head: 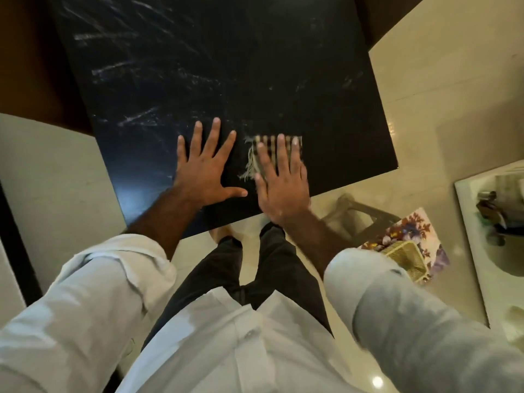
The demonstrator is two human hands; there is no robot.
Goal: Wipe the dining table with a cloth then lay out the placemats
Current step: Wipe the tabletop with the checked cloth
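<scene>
the cloth (276,150) lies folded near the table (198,80)'s near right corner, pinned flat under the right hand (279,182)'s straight fingers, while the left hand (205,168) rests spread just beside it, leaving unwiped surface ahead and leftward.

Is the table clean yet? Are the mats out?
Not yet; nothing looks finished. Wiping is in hand: the right hand presses the checked cloth flat near the table's front edge, the left hand flat beside it. Pale streaks show farther up. Left: placemats, none on the table; a floral sheet sits off to the right.
</scene>
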